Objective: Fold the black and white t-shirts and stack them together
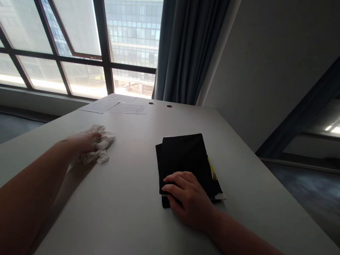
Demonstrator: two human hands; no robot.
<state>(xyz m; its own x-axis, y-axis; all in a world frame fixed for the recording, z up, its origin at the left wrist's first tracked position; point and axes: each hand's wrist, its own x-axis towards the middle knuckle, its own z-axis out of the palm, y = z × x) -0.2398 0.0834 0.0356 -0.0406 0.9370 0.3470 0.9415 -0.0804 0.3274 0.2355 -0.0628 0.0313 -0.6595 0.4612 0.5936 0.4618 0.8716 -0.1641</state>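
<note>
On the left of the white table, my left hand [86, 142] is closed around a crumpled white cloth [103, 143] resting on the tabletop. To the right lies a small stack of black books [185, 151], their edges not lined up. A yellow patterned piece [212, 169] and a bit of white show along the stack's right side. My right hand [190, 196] grips the stack at its near edge, fingers over the top cover and thumb by the lower edge. Whether they are books or folders is hard to tell in the dim light.
The white table [130, 224] stretches away toward a dark blue curtain [191, 41] and windows. Printed paper sheets [128, 108] lie at its far left. Two round holes [169, 106] sit near the far edge. A grey wall [259, 64] rises to the right.
</note>
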